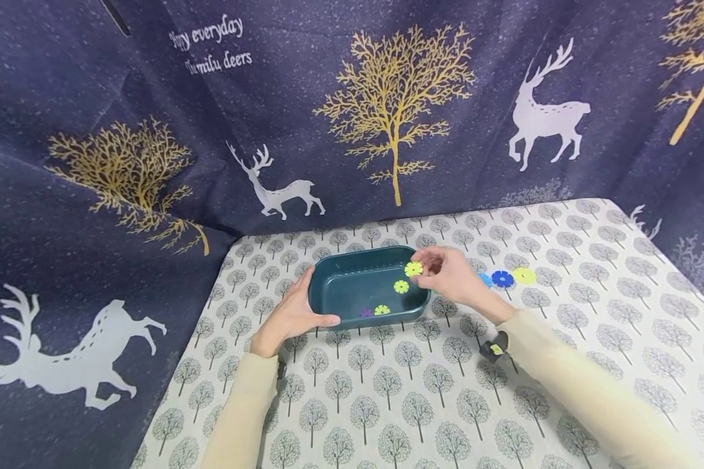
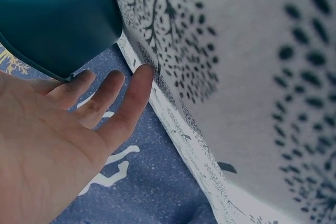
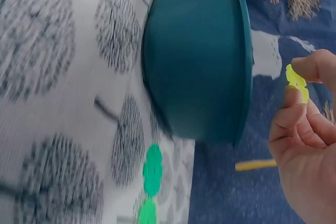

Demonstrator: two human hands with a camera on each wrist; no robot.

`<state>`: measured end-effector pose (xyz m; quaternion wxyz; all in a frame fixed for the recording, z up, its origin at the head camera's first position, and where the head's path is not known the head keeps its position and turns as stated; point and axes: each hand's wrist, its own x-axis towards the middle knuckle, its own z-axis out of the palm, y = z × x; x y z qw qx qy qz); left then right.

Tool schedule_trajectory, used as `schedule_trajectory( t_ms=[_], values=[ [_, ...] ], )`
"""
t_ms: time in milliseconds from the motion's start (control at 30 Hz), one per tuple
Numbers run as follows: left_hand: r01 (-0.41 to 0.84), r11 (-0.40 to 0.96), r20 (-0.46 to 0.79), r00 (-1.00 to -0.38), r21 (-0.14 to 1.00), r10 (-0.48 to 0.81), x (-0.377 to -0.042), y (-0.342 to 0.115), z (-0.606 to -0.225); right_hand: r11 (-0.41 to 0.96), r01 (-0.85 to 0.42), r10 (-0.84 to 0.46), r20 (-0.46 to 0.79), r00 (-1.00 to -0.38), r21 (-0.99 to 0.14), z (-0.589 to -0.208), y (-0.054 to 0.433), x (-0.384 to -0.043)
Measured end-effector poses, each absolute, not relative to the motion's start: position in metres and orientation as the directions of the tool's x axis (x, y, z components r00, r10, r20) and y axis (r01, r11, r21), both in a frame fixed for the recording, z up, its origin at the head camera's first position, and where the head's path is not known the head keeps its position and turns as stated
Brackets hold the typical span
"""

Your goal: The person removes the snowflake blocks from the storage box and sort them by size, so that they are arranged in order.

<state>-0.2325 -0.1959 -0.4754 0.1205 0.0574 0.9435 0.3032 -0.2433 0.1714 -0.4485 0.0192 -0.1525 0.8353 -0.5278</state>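
A dark teal plastic basin (image 1: 352, 286) stands on the tablecloth. My left hand (image 1: 296, 311) holds its left end, thumb along the near rim and fingers at the outer side; some fingers (image 2: 128, 103) are spread off the wall in the left wrist view. Over the basin's right end, my right hand (image 1: 448, 277) pinches a yellow-green snowflake disc (image 1: 413, 269) between thumb and fingertips, seen edge-on above the rim in the right wrist view. Inside the basin lie two yellow-green discs, one near the right (image 1: 401, 286) and another (image 1: 382, 311) beside a purple disc (image 1: 366, 312).
Right of the basin, a light blue disc (image 1: 484, 279), a dark blue disc (image 1: 502, 279) and a yellow disc (image 1: 525, 275) lie in a row. Green discs (image 3: 153, 170) show on the cloth in the right wrist view. A dark blue curtain (image 1: 281, 117) with deer and trees hangs behind the table.
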Motion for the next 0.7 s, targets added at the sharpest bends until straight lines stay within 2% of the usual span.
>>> schedule_trajectory(
  t_ms=[233, 700],
  values=[
    [0.038, 0.808, -0.191, -0.964, 0.587, 0.184, -0.232, -0.196, -0.475, 0.399, -0.187, -0.215, 0.106, -0.971, -0.898, -0.446, 0.208, -0.236],
    [0.043, 0.806, -0.192, -0.962, 0.591, 0.192, -0.231, -0.195, -0.472, 0.502, -0.158, -0.107, 0.12, -0.987, -0.85, -0.461, 0.282, -0.225]
  ],
)
